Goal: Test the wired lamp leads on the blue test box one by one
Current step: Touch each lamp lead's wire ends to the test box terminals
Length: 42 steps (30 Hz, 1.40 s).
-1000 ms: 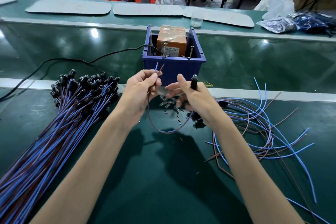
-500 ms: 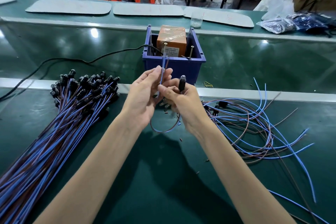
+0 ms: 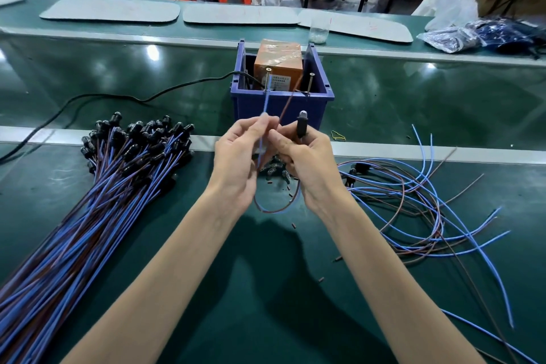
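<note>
The blue test box (image 3: 280,108) stands on the green belt with an orange block (image 3: 279,63) inside and two metal pins at its front rim. My left hand (image 3: 239,156) pinches a blue wire (image 3: 265,103) whose tip reaches the left pin. My right hand (image 3: 307,159) pinches the brown wire (image 3: 288,99), angled up toward the box rim, and holds the black lamp socket (image 3: 302,124) upright with its bulb on top. The lead's loop hangs below both hands.
A large bundle of blue and brown lamp leads (image 3: 97,195) lies at the left. Loose leads (image 3: 425,201) sprawl at the right. A black cable (image 3: 118,97) runs left from the box. Small bulbs and bits (image 3: 277,171) lie under my hands. Plastic bags (image 3: 472,32) sit far right.
Both hands came together and rose toward the box. The two wire ends, held together before, now spread apart up to the box's front rim.
</note>
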Motion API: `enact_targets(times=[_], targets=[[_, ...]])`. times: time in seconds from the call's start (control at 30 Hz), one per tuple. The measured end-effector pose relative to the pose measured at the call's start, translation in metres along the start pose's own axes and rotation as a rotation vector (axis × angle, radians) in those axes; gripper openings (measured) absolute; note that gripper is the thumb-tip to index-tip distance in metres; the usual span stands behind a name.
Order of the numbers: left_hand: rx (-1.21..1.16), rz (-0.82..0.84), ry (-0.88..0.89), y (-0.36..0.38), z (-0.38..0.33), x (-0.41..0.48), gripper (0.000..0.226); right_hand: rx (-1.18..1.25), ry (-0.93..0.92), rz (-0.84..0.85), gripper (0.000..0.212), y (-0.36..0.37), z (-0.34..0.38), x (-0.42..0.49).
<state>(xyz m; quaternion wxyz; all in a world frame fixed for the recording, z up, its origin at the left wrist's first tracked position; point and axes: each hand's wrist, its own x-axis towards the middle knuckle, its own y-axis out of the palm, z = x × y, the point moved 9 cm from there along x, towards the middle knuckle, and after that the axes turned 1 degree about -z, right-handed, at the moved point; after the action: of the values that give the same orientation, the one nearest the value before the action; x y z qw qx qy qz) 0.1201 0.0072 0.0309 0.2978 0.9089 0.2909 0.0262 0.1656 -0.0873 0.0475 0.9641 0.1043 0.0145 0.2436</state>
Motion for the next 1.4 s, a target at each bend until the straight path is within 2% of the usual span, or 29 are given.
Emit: enact_targets(times=[0.07,0.17,0.27,0.4,0.67,0.93,1.07,1.17,1.4], targets=[[0.030,-0.111,0.057,-0.012,-0.007,0.002,0.012,0.002,0.028,-0.072,0.024,-0.008,-0.002,0.002],[0.302,-0.250,0.260,-0.030,-0.029,0.001,0.014,-0.032,0.065,-0.160,0.025,-0.021,0.000,0.005],[0.400,-0.294,0.342,-0.034,-0.033,0.003,0.016,0.140,0.034,-0.160,0.022,-0.023,0.007,0.007],[0.486,-0.310,0.309,-0.035,-0.022,0.007,0.021,0.077,-0.031,-0.261,0.011,-0.035,0.008,0.007],[0.717,-0.238,0.442,-0.018,-0.025,0.003,0.034,0.053,-0.089,-0.470,0.031,-0.066,0.006,0.013],[0.640,-0.314,0.407,-0.017,-0.031,0.018,0.019,0.150,-0.052,-0.576,0.023,-0.091,0.004,0.026],[0.620,-0.356,0.386,-0.016,-0.034,0.028,0.023,0.198,-0.023,-0.614,0.021,-0.096,0.000,0.037],[0.581,-0.382,0.364,-0.021,-0.034,0.033,0.024,0.222,-0.029,-0.614,0.024,-0.098,0.001,0.041],[0.344,-0.327,0.241,-0.029,-0.026,0.041,0.025,0.192,-0.001,-0.550,0.023,-0.106,-0.001,0.045]])
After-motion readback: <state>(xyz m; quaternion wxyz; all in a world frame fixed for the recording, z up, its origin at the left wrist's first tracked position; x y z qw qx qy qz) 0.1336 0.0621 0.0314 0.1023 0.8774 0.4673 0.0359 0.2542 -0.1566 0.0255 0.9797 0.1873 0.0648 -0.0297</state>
